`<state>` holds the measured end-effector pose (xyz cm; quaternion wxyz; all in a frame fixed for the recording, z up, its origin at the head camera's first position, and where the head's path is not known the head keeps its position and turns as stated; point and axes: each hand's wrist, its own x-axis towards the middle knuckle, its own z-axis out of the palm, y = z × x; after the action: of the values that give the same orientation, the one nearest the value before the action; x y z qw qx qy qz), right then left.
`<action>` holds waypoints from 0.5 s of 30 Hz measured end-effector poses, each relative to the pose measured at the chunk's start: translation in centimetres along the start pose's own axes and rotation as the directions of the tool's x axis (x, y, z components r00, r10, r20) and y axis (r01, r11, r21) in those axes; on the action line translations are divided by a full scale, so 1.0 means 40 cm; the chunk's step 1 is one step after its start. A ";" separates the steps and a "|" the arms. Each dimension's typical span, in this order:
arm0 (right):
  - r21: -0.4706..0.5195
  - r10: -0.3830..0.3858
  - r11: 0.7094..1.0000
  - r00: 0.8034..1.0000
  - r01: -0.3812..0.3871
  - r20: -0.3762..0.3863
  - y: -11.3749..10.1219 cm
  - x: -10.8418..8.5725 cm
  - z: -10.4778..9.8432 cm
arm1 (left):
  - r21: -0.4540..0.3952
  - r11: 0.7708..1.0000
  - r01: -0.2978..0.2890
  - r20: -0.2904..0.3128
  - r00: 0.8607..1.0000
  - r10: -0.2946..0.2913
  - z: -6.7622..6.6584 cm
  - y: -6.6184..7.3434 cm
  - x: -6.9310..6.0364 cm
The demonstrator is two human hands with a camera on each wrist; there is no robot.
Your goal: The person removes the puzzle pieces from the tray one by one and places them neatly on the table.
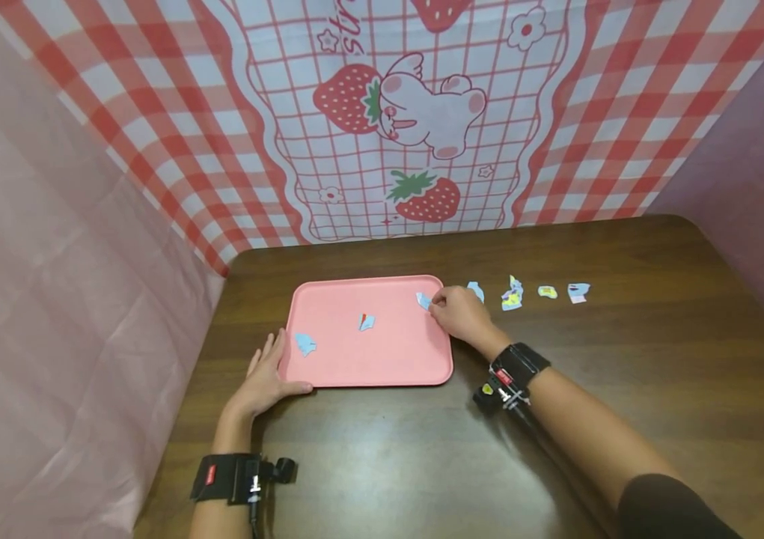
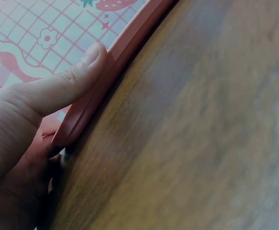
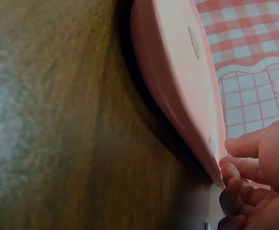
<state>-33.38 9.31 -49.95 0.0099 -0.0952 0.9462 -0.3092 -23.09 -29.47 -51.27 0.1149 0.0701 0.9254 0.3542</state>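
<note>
Four scraps (image 1: 512,294) remain; we have three pieces (image 1: 367,323) on the tray (image 1: 348,367), left fingers (image 1: 275,347) spread against it, right fingers (image 1: 444,299) curled, grip unclear.

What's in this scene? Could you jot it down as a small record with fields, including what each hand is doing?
Surface: brown wooden table
Backdrop: red-checked strawberry cloth
Tray: pink tray, flat on the table
On tray: left blue piece, middle red-marked piece, far-right piece
Right of tray: row of four printed pieces, nearest one partly hidden
Left hand: touches tray's near-left corner, thumb on rim
Right hand: fingers at far-right piece
Unclear: whether they pinch it
</note>
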 end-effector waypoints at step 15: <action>-0.139 0.031 0.990 0.999 -0.026 0.036 -0.023 0.031 0.024 | -0.009 1.000 0.005 0.000 1.000 -0.005 0.002 0.001 0.001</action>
<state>-34.36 7.80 -50.15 0.0258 -0.0882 0.9663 -0.2406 -23.09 -29.40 -51.29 0.1160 0.0670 0.9240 0.3581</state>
